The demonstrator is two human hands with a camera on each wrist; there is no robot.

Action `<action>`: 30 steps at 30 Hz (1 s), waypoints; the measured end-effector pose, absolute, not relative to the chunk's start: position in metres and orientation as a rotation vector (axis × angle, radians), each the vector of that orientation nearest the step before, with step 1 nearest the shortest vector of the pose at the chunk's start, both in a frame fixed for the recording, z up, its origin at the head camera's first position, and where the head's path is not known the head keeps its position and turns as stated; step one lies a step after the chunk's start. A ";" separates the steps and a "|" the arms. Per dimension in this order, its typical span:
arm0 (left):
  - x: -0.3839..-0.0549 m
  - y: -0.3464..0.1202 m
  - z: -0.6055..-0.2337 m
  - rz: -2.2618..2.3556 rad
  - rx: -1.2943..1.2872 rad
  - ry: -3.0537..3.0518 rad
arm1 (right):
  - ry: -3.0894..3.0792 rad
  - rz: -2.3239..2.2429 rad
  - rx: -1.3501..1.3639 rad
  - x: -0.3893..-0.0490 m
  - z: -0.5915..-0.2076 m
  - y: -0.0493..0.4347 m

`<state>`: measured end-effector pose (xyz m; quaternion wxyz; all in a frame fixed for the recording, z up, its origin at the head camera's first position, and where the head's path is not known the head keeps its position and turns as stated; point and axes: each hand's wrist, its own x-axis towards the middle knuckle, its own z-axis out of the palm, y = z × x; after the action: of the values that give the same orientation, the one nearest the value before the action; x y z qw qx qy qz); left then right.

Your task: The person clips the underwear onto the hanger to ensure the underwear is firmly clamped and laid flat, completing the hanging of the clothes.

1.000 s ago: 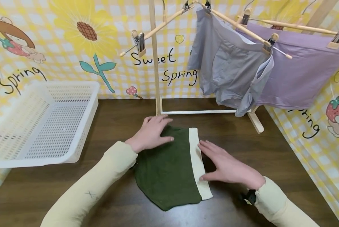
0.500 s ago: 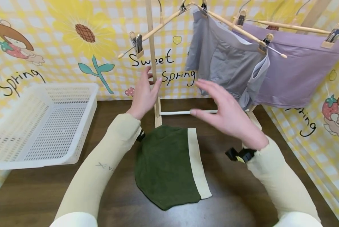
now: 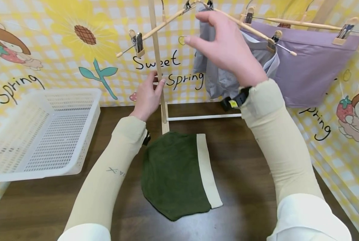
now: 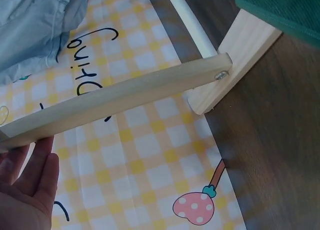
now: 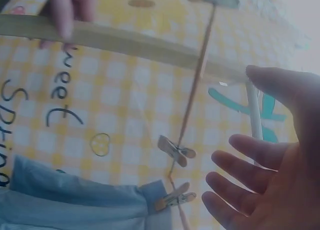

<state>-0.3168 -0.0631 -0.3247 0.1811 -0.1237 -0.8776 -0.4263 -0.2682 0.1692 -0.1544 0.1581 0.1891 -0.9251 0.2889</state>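
Note:
My left hand [image 3: 149, 95] holds the upright wooden post [image 3: 156, 50] of a clothes rack, thumb on one side and fingers on the other. In the right wrist view, fingers [image 5: 62, 14] of that hand overlap the post. Raised in front of the hangers, my right hand [image 3: 224, 43] has thumb and fingers spread, with nothing between them. It partly hides grey shorts [image 3: 217, 82] clipped to a wooden hanger [image 3: 164, 24]. Flat on the table lies a dark green garment [image 3: 173, 174] with a cream waistband [image 3: 208, 170].
A white plastic basket [image 3: 87, 134] stands at the left of the brown table [image 3: 239, 207]. On the right, a lilac garment [image 3: 306, 67] hangs from another clip hanger [image 3: 303, 24]. The rack's white lower bar [image 3: 203, 117] runs along the back, before a yellow checked cloth.
Both hands have left the green garment. The left went up to the rack post and now holds it; the right rose higher, in front of the hangers and grey shorts.

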 end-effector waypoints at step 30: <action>-0.319 -0.068 -0.325 -1.243 -0.311 -2.468 | -2.655 1.338 0.530 -0.297 -0.145 0.083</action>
<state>-0.3190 -0.0676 -0.3255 0.1793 -0.1100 -0.8731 -0.4397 -0.2971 0.0830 -0.1453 0.0610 0.1751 -0.8775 0.4423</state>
